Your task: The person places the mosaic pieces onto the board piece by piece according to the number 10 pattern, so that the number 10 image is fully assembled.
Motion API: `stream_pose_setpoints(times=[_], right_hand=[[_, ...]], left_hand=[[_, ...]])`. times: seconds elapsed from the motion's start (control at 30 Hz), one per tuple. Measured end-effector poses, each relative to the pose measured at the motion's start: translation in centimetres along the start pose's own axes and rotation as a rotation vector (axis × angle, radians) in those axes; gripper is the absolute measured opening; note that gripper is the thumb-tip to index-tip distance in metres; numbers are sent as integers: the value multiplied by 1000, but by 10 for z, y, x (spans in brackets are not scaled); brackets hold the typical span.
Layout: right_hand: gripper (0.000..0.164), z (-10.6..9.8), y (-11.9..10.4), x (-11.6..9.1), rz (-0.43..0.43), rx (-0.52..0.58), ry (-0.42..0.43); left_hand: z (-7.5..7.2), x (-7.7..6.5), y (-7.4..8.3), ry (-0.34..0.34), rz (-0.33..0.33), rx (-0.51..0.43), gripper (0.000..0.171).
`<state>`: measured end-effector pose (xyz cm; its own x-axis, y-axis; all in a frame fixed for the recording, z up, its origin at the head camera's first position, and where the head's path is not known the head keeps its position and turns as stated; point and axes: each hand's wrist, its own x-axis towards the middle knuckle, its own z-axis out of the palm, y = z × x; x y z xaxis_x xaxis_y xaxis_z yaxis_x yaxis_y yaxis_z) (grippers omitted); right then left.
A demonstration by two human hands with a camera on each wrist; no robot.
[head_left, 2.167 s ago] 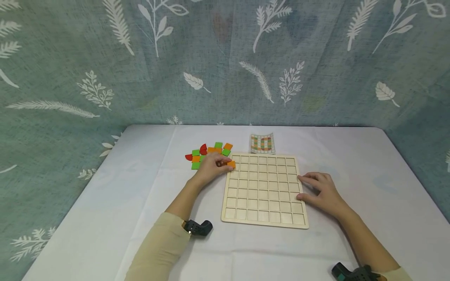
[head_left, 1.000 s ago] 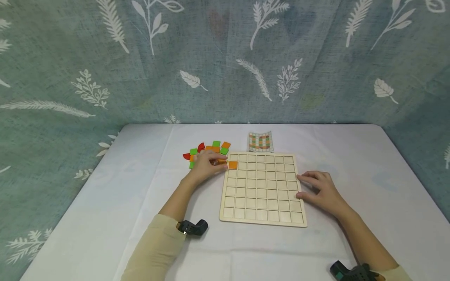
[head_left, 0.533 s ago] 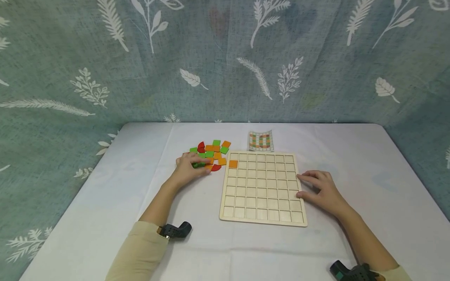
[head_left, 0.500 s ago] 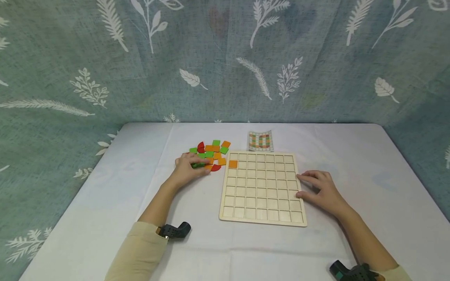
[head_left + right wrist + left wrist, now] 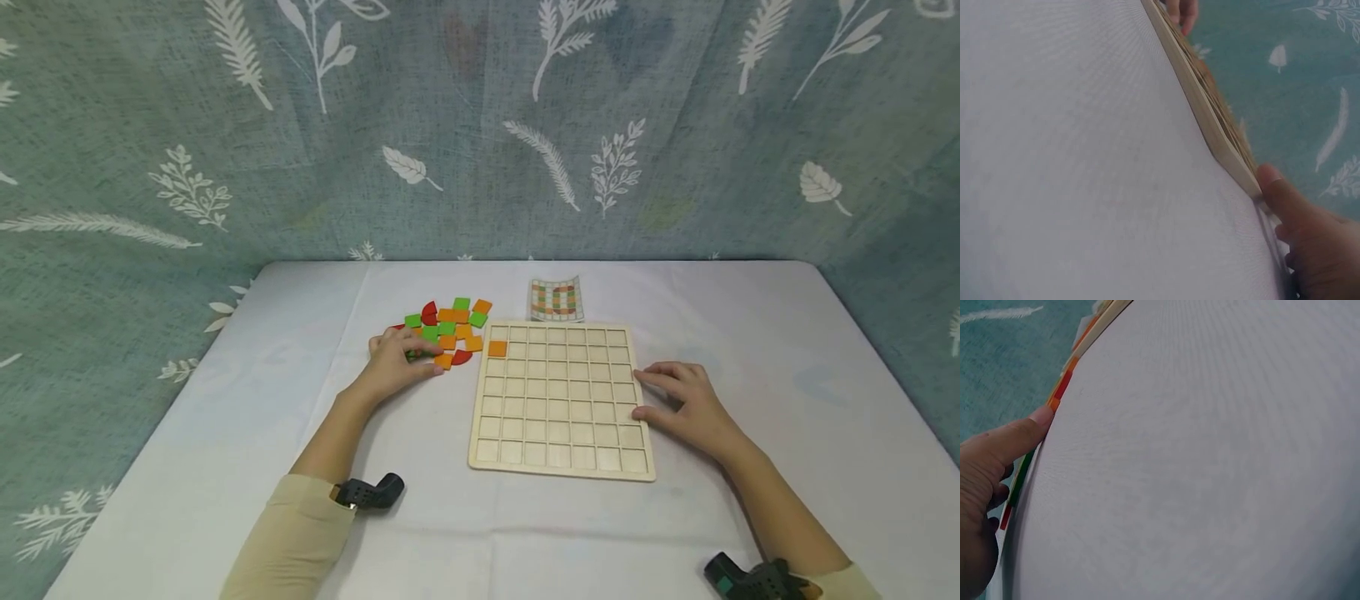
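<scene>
My left hand (image 5: 392, 364) reaches over the near-left side of a pile of red, green and orange tiles, with its thumb and fingers apart. Its thumb tip is right at an orange square tile (image 5: 444, 362), and the fingers cover part of the green and red pieces. In the left wrist view the thumb (image 5: 1019, 437) stretches along the pile's edge. A wooden grid board (image 5: 558, 400) lies to the right, one orange tile (image 5: 497, 348) sitting in a cell at its upper left. My right hand (image 5: 688, 404) rests its fingertip and thumb against the board's right edge.
Behind the board lies a small pattern card (image 5: 556, 300) printed with a coloured grid. A red rounded tile (image 5: 461, 357) sits between the left hand and the board. A white cloth covers the table (image 5: 405, 533); a leaf-patterned curtain (image 5: 480, 167) hangs behind it.
The orange tile carried by my left hand was set into a board cell and let go. That hand then moved left to the tile pile. My right hand stayed at the board's edge.
</scene>
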<state>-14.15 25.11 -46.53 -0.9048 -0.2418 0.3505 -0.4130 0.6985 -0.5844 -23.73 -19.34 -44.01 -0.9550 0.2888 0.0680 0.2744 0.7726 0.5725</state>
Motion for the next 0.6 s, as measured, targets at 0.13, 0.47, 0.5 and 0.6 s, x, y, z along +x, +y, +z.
stream_pose_setpoints(times=[0.13,0.47,0.5,0.6], right_hand=[[56,-1,2,0,-9,2,0],[54,1,1,0,-14,-13,4],[54,1,1,0,-13,-11,4],[54,1,1,1,-13,-7,4]], left_hand=[[-4,-1,2,-29,-14,24,32],[-7,-8,1,27,101,60,29],[-7,-9,1,31,90,43,30],[-8,-12,3,49,56,-19,30]])
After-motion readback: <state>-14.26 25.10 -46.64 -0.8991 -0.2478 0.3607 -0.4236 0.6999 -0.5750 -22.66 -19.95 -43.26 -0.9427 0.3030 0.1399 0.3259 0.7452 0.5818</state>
